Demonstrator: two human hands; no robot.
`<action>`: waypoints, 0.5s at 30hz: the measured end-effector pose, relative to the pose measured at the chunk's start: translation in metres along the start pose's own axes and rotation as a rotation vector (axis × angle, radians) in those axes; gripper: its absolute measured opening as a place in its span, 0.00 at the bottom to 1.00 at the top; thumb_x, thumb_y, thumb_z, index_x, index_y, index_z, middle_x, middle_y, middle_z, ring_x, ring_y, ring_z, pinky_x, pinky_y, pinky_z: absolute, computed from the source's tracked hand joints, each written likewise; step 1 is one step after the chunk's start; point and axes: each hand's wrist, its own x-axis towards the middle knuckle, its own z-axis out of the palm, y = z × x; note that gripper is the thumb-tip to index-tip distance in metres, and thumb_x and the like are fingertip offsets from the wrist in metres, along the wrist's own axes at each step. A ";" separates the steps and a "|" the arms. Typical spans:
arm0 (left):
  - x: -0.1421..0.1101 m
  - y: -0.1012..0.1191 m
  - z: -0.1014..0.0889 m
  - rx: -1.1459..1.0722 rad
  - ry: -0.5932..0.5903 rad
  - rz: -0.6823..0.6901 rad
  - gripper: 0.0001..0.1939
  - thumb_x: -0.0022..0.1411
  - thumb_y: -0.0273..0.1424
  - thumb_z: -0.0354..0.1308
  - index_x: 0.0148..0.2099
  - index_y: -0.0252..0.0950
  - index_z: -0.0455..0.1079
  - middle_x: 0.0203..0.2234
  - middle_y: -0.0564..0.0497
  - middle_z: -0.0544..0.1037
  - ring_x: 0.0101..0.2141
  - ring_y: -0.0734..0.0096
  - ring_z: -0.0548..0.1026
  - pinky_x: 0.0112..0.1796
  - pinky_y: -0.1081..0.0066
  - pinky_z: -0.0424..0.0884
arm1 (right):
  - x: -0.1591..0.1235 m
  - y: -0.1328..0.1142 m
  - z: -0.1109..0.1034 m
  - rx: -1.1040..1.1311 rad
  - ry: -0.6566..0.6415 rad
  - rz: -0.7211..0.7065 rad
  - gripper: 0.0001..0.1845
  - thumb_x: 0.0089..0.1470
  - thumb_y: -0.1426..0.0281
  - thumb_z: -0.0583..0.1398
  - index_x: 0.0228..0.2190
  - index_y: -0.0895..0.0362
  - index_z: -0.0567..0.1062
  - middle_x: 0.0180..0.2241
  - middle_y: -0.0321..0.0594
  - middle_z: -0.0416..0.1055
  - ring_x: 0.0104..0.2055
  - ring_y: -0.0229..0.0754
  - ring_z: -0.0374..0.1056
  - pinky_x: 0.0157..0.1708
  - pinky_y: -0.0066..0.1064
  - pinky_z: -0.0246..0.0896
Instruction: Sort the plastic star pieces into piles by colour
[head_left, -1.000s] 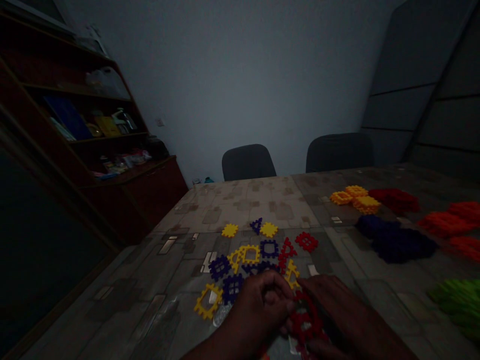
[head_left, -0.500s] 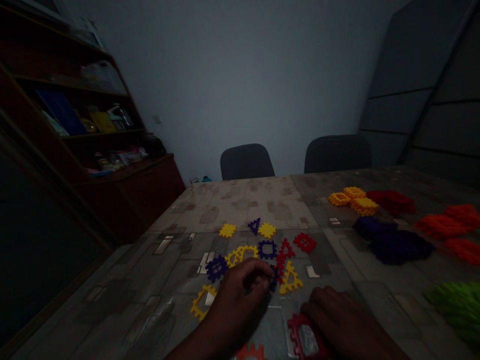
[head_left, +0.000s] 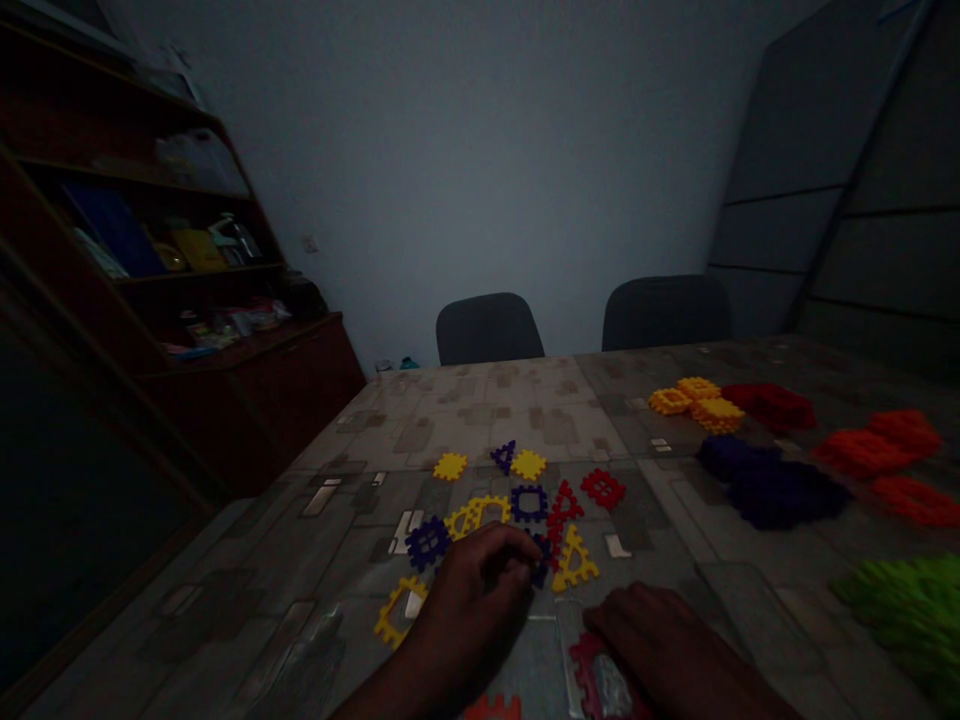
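My left hand [head_left: 491, 570] is over the table with curled fingers, thumb near the index finger. Its fingertips touch or nearly touch a dark blue notched plastic piece [head_left: 541, 562], partly hidden behind them. My right hand [head_left: 664, 635] lies palm down, fingers stretched forward, over the edge of a crimson notched frame piece [head_left: 583, 665], covering part of it. Around the left hand are a dark blue window square [head_left: 428, 543], yellow frame pieces [head_left: 491, 510], a blue square frame [head_left: 530, 503], red triangle [head_left: 565, 502] and yellow triangle [head_left: 575, 562].
Farther off lie yellow squares [head_left: 529, 464], a blue triangle [head_left: 503, 457] and a red window square [head_left: 603, 488]. Stacks in yellow [head_left: 716, 414], red [head_left: 772, 405], dark blue [head_left: 787, 493], orange [head_left: 862, 453] and green [head_left: 907, 605] stand right. Two chairs [head_left: 489, 328] are behind the table.
My right hand's fingers have slid slightly left over the table. My left hand keeps its curled pose by the blue piece. The whole view has shifted a little.
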 end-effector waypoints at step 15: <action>0.001 -0.006 -0.004 0.024 -0.024 0.030 0.11 0.63 0.37 0.58 0.39 0.38 0.78 0.36 0.46 0.82 0.40 0.58 0.78 0.43 0.66 0.70 | 0.027 -0.006 -0.034 -0.217 -0.007 -0.111 0.10 0.55 0.63 0.68 0.32 0.54 0.74 0.31 0.38 0.76 0.34 0.46 0.69 0.35 0.37 0.60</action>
